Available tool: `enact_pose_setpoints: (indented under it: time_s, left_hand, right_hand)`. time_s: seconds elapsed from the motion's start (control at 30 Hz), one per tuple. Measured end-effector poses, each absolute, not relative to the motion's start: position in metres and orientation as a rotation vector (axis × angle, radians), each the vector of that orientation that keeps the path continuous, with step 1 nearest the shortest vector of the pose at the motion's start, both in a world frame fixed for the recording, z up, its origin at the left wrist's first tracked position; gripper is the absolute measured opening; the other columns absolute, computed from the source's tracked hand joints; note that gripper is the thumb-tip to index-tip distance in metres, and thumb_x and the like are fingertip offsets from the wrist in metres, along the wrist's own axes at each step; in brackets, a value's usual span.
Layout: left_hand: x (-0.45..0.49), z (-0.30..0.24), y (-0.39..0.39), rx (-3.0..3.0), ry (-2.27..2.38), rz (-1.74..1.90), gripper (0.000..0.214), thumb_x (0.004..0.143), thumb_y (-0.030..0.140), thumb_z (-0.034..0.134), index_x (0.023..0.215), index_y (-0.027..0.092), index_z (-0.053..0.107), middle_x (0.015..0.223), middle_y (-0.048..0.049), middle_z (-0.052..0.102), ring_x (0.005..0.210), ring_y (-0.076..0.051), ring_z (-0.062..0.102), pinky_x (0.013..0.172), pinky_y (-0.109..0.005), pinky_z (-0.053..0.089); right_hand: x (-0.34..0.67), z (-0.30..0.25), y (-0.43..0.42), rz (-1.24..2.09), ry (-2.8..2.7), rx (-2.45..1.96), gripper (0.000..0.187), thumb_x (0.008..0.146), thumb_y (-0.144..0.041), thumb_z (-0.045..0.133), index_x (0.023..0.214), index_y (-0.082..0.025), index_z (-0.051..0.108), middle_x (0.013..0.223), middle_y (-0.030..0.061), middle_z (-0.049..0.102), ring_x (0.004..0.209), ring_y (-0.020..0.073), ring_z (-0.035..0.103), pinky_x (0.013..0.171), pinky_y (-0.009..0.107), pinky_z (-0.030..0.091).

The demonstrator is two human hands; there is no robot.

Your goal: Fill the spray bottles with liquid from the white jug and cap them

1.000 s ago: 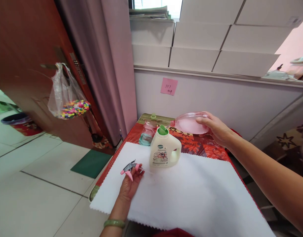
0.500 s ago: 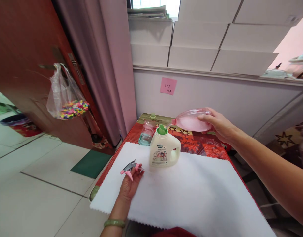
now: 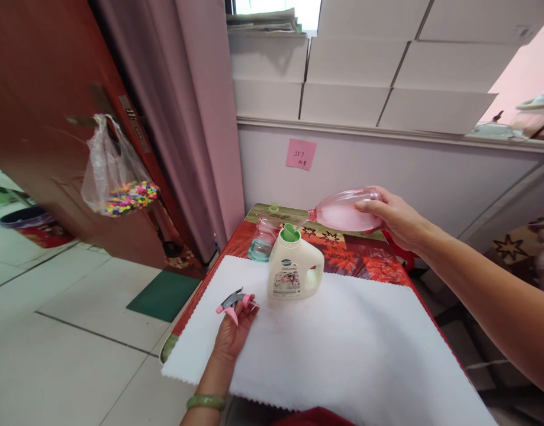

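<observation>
My right hand (image 3: 399,219) is wrapped round the base of a clear pink spray bottle (image 3: 345,210), tilted nearly level with its mouth to the left. A thin stream runs from that mouth into the green neck (image 3: 290,233) of a cream detergent jug (image 3: 278,266), which stands upright on a white cloth (image 3: 343,349). Pale liquid shows inside the pink bottle. Left of the jug, my left hand (image 3: 236,331) grips a pink and grey trigger sprayer head (image 3: 234,303), its thin tube pointing right.
Behind the jug lie a clear pink container with a teal end (image 3: 260,249) and a small green cap (image 3: 273,208). A red patterned cover (image 3: 343,260) shows beyond the cloth. A bag of colourful pieces (image 3: 129,195) hangs from the door handle at left.
The pink bottle has levelled slightly, its base end rising a little less steeply. My left hand and the jug keep their places.
</observation>
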State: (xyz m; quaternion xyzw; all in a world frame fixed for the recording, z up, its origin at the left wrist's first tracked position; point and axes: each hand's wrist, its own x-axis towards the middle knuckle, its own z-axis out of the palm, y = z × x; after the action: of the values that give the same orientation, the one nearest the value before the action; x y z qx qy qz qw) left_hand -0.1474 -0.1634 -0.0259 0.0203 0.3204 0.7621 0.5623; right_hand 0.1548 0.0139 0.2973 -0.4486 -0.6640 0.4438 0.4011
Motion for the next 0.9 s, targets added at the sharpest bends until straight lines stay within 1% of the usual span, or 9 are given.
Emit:
enact_pose_setpoints:
  time_s: [0.13,0.27,0.4,0.57,0.9]
  left_hand:
    - [-0.147,-0.025,-0.163,0.049,0.756,1.795,0.019,0.076,0.02,0.082,0.091,0.015,0.072,0.101,-0.0115,0.076,0.087,-0.02,0.072,0.084,-0.038,0.06]
    - [-0.146,-0.025,-0.163,0.059,0.754,1.793,0.017,0.077,0.02,0.082,0.09,0.017,0.072,0.1,-0.0103,0.076,0.087,-0.019,0.072,0.085,-0.037,0.06]
    - [-0.146,-0.025,-0.163,0.059,0.756,1.796,0.018,0.076,0.021,0.082,0.09,0.015,0.072,0.099,-0.0107,0.076,0.086,-0.019,0.071,0.084,-0.037,0.06]
    - [-0.147,-0.026,-0.163,0.061,0.762,1.794,0.017,0.077,0.021,0.081,0.091,0.015,0.072,0.101,-0.0114,0.075,0.087,-0.019,0.072,0.085,-0.037,0.06]
    - [-0.147,-0.026,-0.164,0.07,0.753,1.796,0.02,0.076,0.022,0.083,0.091,0.016,0.072,0.101,-0.0111,0.075,0.088,-0.02,0.072,0.086,-0.038,0.059]
  right_hand:
    - [0.154,0.299,0.013,1.105,-1.69,-1.129,0.044,0.07,-0.042,0.078,0.109,-0.027,0.068,0.104,0.0072,0.071,0.086,0.0241,0.066,0.049,0.025,0.05]
    - [0.153,0.301,0.014,1.074,-1.712,-1.126,0.042,0.07,-0.042,0.078,0.107,-0.027,0.067,0.103,0.0069,0.07,0.087,0.024,0.065,0.049,0.025,0.05]
    - [0.153,0.304,0.014,1.055,-1.736,-1.151,0.041,0.07,-0.043,0.078,0.106,-0.028,0.067,0.102,0.0064,0.069,0.083,0.0229,0.063,0.047,0.025,0.05]
    - [0.153,0.305,0.013,1.033,-1.751,-1.159,0.042,0.07,-0.045,0.078,0.108,-0.028,0.068,0.103,0.006,0.069,0.085,0.0232,0.063,0.047,0.024,0.05]
    - [0.152,0.308,0.015,0.997,-1.765,-1.137,0.042,0.07,-0.042,0.079,0.107,-0.027,0.067,0.1,0.0064,0.07,0.083,0.0233,0.065,0.05,0.024,0.052]
